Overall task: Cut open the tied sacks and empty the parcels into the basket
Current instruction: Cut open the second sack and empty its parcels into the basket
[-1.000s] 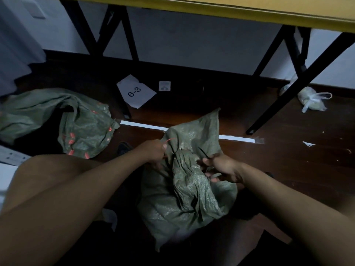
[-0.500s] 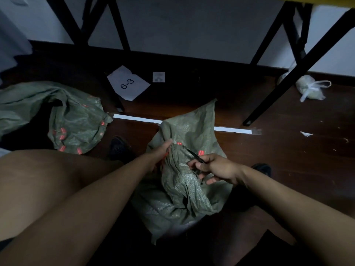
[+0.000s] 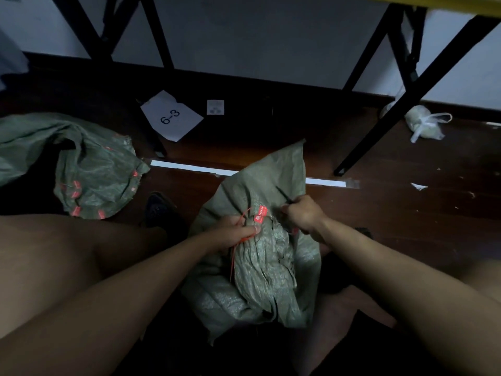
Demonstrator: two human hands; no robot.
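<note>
A green woven sack (image 3: 265,270) stands on the dark floor between my knees, its neck bunched and bound by a red plastic tie (image 3: 260,213) with a tag. My left hand (image 3: 235,234) grips the red tie strap at the left of the neck. On the right of the neck, my right hand (image 3: 303,216) is curled round dark scissors (image 3: 283,196), whose blades point up and left over the sack's flap. The tie's loose red tail hangs down the sack's left side.
A second green sack (image 3: 89,169) lies slack and open at the left, with several red tags. A paper marked 6-3 (image 3: 171,115) and a white tape strip (image 3: 189,166) lie ahead. Black table legs (image 3: 401,99) cross at right, near a tied white bag (image 3: 423,123).
My left hand has taken the red tie strap and pulled it out from the neck. My right hand rose with the scissors, blades now pointing up over the flap.
</note>
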